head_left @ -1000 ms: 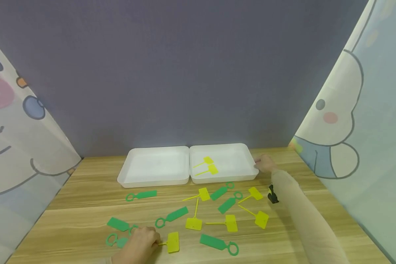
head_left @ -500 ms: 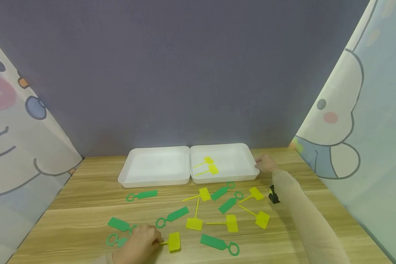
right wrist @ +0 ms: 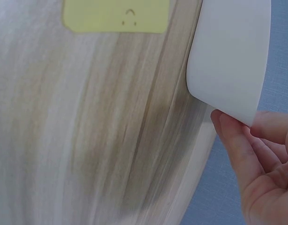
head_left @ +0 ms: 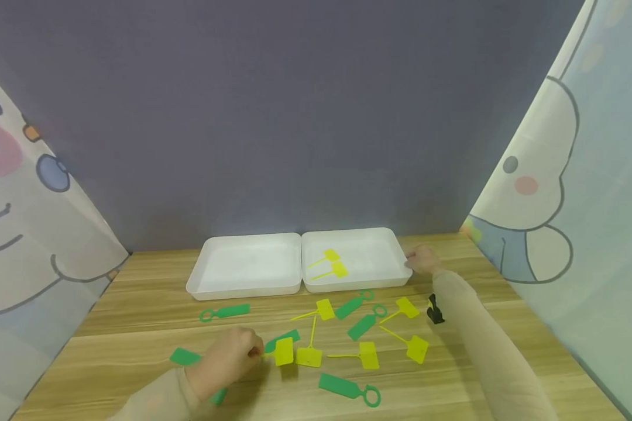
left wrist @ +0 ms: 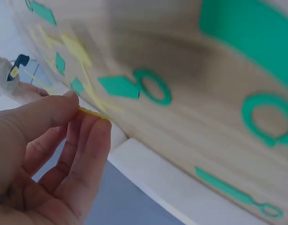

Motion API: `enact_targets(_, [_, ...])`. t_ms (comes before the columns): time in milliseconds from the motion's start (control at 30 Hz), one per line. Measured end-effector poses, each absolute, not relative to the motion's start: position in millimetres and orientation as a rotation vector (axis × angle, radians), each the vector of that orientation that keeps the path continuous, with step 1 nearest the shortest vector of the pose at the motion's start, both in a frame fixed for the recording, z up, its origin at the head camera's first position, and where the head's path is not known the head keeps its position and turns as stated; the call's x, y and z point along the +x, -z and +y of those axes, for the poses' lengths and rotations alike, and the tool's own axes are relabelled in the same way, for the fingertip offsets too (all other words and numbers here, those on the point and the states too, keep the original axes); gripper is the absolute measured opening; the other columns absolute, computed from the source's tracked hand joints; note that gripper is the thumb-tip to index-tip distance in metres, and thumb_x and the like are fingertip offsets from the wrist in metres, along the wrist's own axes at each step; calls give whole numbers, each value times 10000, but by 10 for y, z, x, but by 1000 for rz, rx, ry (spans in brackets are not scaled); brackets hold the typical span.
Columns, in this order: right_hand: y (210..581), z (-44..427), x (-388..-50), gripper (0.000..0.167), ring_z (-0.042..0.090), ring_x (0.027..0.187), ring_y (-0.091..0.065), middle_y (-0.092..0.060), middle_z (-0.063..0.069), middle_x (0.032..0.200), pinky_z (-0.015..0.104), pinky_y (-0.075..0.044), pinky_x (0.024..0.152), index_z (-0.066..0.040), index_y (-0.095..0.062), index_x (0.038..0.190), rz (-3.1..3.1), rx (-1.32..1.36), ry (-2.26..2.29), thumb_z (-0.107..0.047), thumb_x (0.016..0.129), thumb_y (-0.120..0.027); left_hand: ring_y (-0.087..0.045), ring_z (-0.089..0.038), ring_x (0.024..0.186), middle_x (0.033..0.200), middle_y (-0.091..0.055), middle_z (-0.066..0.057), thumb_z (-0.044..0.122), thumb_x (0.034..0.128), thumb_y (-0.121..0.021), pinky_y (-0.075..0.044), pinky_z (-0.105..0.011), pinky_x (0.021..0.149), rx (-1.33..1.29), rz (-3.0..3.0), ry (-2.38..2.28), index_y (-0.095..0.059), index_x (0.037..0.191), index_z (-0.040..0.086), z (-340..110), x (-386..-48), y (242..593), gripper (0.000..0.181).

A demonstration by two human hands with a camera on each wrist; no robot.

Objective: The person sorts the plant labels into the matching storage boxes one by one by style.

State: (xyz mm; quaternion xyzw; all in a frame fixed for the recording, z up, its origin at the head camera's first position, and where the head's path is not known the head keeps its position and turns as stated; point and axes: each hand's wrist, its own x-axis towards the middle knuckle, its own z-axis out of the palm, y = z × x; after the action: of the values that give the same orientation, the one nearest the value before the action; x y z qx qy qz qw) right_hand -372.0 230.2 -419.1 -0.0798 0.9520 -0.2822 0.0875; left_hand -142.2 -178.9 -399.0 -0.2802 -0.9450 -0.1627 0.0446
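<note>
My left hand (head_left: 230, 358) pinches the stem of a yellow tag (head_left: 284, 351) between thumb and fingers, raised a little over the table. In the left wrist view the tag's thin yellow stem (left wrist: 93, 112) shows at the fingertips. At the back right, my right hand (head_left: 423, 259) grips the right edge of a white tray (head_left: 402, 282); the right wrist view has thumb and fingers on the rim of the tray (right wrist: 228, 61). Two yellow tags (head_left: 339, 269) lie in that tray. Under the raised tag lies a green ring tag (head_left: 289, 335), partly hidden.
A second white tray (head_left: 244, 289) adjoins the first on the left. Several yellow tags (head_left: 368, 355) and green ring tags (head_left: 339, 385) are spread over the wooden table (head_left: 137, 310). A black object (head_left: 435, 310) is by the right forearm. A dark grey panel (head_left: 295, 117) stands behind.
My left hand has lifted the yellow tag off the table and moved it forward and slightly right. The right hand stays at the tray's edge.
</note>
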Motion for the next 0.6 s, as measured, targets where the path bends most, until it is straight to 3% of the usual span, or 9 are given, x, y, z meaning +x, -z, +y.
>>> enact_targets(233, [4207, 2302, -3725, 315, 386, 1021, -555, -585, 293, 1131, 486, -459, 887, 109, -589, 1114, 2831, -244, 851, -54, 856, -511, -452, -6, 556, 647, -641, -5, -62, 727, -677, -402, -90, 511, -812, -2916, 550, -681, 662, 56, -1729, -1674, 3860, 135])
enact_targets(467, [4225, 2297, -3730, 299, 365, 991, -568, -601, 285, 1106, 477, -466, 877, 111, -600, 1094, 2841, -242, 871, -39, 847, -521, -611, -108, 574, 692, -684, -71, -53, 695, -705, -490, -140, 540, -843, -2808, 424, -695, 698, 31, -1634, -1988, 3775, 84])
enact_targets(600, [4226, 2294, -3730, 299, 362, 994, -567, -608, 275, 1103, 478, -460, 885, 100, -608, 1091, 2848, -237, 865, -47, 844, -526, -418, -9, 485, 569, -583, 30, -57, 710, -669, -357, -96, 462, -869, -2801, 409, -651, 614, 64, -1556, -2172, 3709, 155])
